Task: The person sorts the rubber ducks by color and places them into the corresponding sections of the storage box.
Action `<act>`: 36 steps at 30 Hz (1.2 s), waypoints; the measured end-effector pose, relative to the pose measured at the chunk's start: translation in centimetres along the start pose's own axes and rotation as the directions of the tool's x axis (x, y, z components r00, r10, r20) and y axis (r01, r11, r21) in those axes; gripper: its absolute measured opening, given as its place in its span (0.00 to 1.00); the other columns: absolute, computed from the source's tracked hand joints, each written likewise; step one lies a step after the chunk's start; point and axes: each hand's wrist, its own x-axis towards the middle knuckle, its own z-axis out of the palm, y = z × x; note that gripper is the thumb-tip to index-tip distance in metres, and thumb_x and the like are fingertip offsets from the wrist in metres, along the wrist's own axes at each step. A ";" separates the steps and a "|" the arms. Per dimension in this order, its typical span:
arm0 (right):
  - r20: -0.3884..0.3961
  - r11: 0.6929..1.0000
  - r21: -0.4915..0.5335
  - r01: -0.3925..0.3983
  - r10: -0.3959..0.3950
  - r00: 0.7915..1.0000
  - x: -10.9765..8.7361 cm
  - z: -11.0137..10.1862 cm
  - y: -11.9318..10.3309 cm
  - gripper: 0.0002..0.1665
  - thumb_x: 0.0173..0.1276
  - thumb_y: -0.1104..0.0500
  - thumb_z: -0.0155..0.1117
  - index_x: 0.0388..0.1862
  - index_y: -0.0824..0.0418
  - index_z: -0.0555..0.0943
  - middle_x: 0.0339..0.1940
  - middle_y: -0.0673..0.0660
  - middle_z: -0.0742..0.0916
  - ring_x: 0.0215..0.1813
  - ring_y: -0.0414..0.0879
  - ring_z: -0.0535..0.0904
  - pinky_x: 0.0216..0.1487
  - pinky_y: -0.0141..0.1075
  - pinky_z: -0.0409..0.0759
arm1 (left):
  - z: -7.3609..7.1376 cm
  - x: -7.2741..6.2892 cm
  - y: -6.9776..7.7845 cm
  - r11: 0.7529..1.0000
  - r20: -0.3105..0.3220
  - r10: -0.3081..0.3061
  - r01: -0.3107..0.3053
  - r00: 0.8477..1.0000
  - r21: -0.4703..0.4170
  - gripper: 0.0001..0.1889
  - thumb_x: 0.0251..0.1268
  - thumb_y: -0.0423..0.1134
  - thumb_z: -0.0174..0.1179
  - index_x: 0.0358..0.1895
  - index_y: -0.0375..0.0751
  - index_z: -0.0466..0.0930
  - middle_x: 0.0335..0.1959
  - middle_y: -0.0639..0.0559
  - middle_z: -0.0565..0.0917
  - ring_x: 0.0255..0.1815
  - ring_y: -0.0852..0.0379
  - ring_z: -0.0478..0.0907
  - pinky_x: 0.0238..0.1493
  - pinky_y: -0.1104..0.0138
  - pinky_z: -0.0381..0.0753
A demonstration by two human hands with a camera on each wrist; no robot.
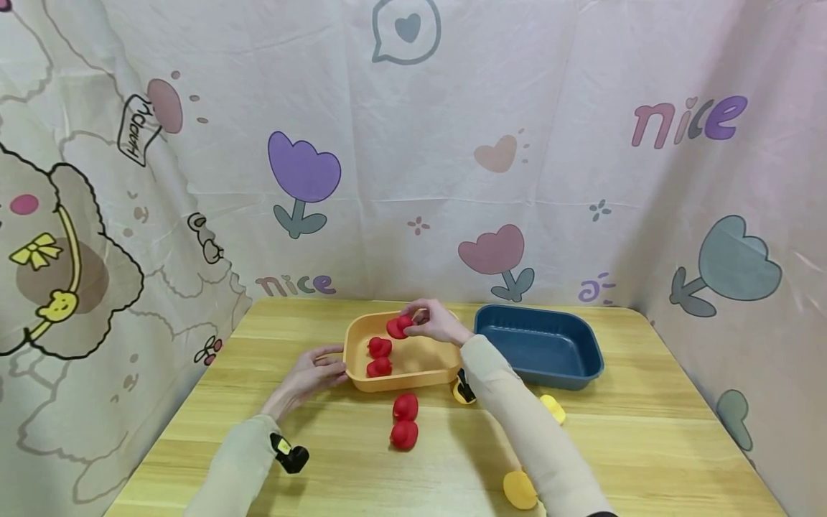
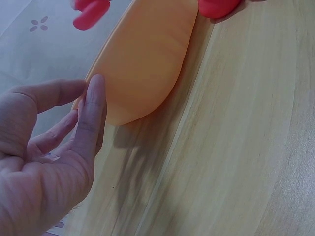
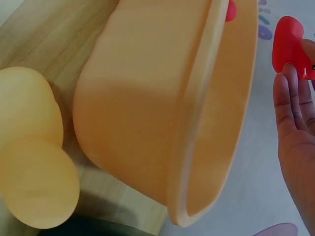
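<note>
A red toy duck [image 1: 397, 327] is pinched between the thumb and fingers of my right hand [image 1: 441, 323], held over the orange tray [image 1: 426, 379]. In the right wrist view the same duck [image 3: 287, 43] shows at the fingertips, beyond the tray's rim. My left hand [image 1: 313, 370] rests its extended fingers against the tray's left end; up close, fingertips [image 2: 96, 86] lie at the rim and outer wall. Inside the tray sit two red ducks, one behind [image 1: 380, 347] the other [image 1: 379, 368]. Two more red ducks [image 1: 405, 407] stand on the table before it.
A dark blue tray [image 1: 543, 377] stands right of the orange one. Yellow ducks lie on the wooden table [image 1: 323, 474] near the right forearm: one by the orange tray [image 1: 460, 395], one beyond the sleeve [image 1: 552, 409], one nearer [image 1: 520, 490]. A printed curtain [image 1: 400, 143] hangs behind.
</note>
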 end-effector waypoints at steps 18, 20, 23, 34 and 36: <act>-0.010 0.990 -0.080 -0.118 0.118 0.993 2.1 0.5 1.6 0.17 0.60 0.69 0.72 0.50 0.69 0.84 0.45 0.64 0.86 0.41 0.48 0.82 0.42 0.30 0.86 | -0.1 0.2 0.1 1.000 -0.001 0.000 0.000 1.000 0.002 0.34 0.72 0.24 0.54 0.75 0.20 0.49 0.41 0.48 0.85 0.39 0.60 0.86 0.46 0.73 0.89; -0.004 0.987 -0.094 -0.127 0.128 0.992 2.1 0.6 2.0 0.17 0.60 0.70 0.72 0.49 0.69 0.84 0.45 0.64 0.86 0.41 0.48 0.82 0.42 0.31 0.86 | -0.1 0.2 0.1 1.000 -0.004 0.001 -0.001 1.000 0.002 0.34 0.72 0.24 0.54 0.75 0.19 0.49 0.41 0.48 0.85 0.39 0.60 0.86 0.46 0.73 0.89; -0.005 0.985 -0.103 -0.138 0.138 0.990 2.2 0.8 2.4 0.16 0.60 0.70 0.72 0.48 0.69 0.84 0.43 0.64 0.86 0.41 0.48 0.81 0.42 0.31 0.85 | 0.0 0.2 0.1 1.000 -0.009 0.000 0.000 1.000 0.001 0.33 0.72 0.24 0.54 0.75 0.19 0.49 0.41 0.48 0.85 0.39 0.60 0.86 0.46 0.73 0.89; -0.009 0.969 -0.155 -0.190 0.191 0.982 2.4 1.7 3.6 0.16 0.57 0.71 0.73 0.46 0.70 0.84 0.39 0.62 0.86 0.39 0.44 0.78 0.41 0.28 0.80 | 0.0 0.1 0.1 1.000 -0.009 -0.004 0.004 1.000 0.003 0.33 0.72 0.24 0.54 0.75 0.19 0.49 0.40 0.48 0.84 0.38 0.60 0.85 0.46 0.72 0.89; -0.013 0.965 -0.165 -0.203 0.204 0.979 2.4 1.9 3.7 0.16 0.57 0.72 0.73 0.45 0.69 0.85 0.39 0.62 0.86 0.39 0.44 0.77 0.42 0.28 0.80 | 0.0 0.1 0.1 1.000 -0.008 -0.002 0.002 1.000 0.001 0.33 0.72 0.24 0.54 0.75 0.19 0.49 0.40 0.48 0.84 0.38 0.60 0.85 0.46 0.72 0.89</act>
